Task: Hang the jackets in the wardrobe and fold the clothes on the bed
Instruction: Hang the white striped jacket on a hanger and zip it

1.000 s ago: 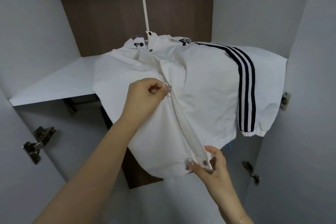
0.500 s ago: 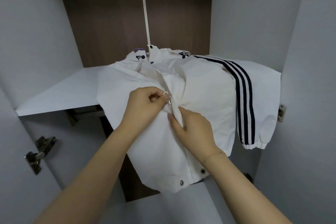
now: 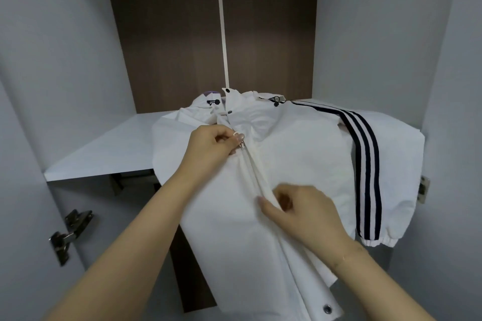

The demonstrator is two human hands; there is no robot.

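Left hand [image 3: 211,144] pinches the zip pull [image 3: 242,145]; right hand [image 3: 302,216] nips the placket taut below, white jacket [image 3: 300,164] draped over the shelf [image 3: 104,154] front edge. Best keep that tension, pulling straight.

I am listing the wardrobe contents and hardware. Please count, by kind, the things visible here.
White jacket: 1
Wardrobe shelf: 1
Metal door hinges: 2
Hands on the jacket: 2, left hand, right hand
Total: 6
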